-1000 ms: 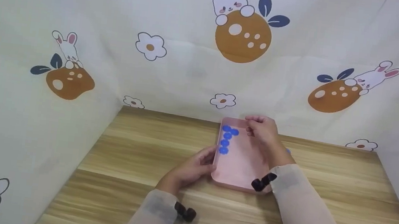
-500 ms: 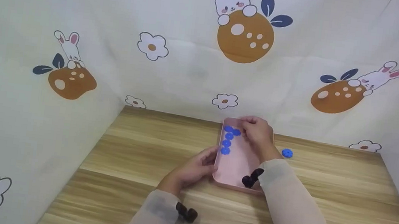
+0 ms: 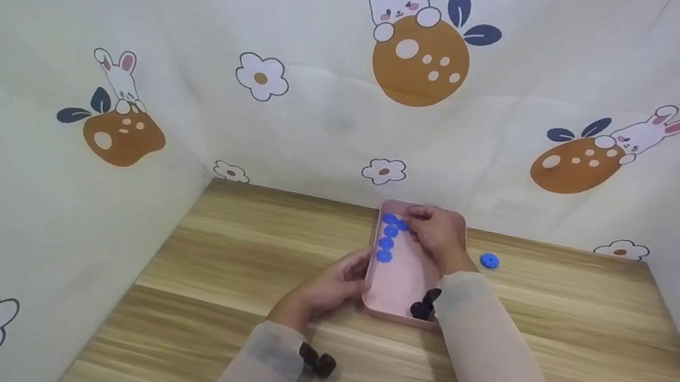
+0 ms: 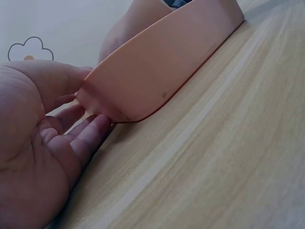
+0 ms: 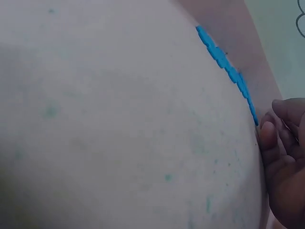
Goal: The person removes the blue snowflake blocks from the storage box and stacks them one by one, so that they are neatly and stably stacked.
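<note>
A shallow pink tray [image 3: 398, 295] lies on the wooden table, with several small blue flower-shaped pieces [image 3: 386, 243] lined up along its left wall. My left hand [image 3: 328, 287] rests against the outside of that wall; the left wrist view shows its fingertips at the lower edge and the thumb up by the rim. My right hand [image 3: 440, 234] reaches into the far part of the tray with bent fingers. Its fingertips are right at the rightmost blue piece [image 3: 402, 225], partly covering it; I cannot tell if they pinch it. In the right wrist view the row's end [image 5: 252, 114] meets the thumb.
One more blue flower-shaped piece [image 3: 490, 261] lies on the table [image 3: 583, 325] to the right of the tray. A pale cloth wall [image 3: 308, 129] printed with rabbits and flowers stands close behind the tray. Both wrists carry small black cameras [image 3: 319, 362].
My right hand has moved left and down from the tray's far wall to the upper blue pieces. Its forearm has uncovered the loose piece on the table. My left hand stays at the tray.
</note>
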Demonstrator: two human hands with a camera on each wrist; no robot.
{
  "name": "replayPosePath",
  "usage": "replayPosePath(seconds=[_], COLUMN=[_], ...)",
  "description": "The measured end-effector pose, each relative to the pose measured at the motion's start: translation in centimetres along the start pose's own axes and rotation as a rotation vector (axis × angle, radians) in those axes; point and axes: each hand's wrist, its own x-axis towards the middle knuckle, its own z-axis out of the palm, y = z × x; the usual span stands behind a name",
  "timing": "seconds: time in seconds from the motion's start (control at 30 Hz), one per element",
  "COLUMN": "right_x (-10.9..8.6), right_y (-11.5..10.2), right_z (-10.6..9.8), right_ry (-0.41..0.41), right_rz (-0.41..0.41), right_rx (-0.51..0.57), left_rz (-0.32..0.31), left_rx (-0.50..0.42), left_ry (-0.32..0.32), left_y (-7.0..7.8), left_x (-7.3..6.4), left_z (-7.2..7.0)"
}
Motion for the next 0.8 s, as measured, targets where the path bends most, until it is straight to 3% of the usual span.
replayPosePath(seconds=[0.2,0.4,0.8], right_x=[0.15,0.22,0.03], right_y=[0.15,0.21,0.29], right_z=[0.14,0.36,0.19], right_ry=[-0.020,-0.075,-0.057], right_rz=[-0.003,-0.062,-0.099], right_rx=[-0.083,-0.129,-0.164], left_rz=[-0.006,0.023,0.019], left_rx=[0.017,-0.005,0.017], left_ry=[0.002,-0.012,-0.005], left_y=[0.04,-0.06,0.30], left_x=[-0.06,-0.04,-0.19], left_z=[-0.07,0.00,0.11])
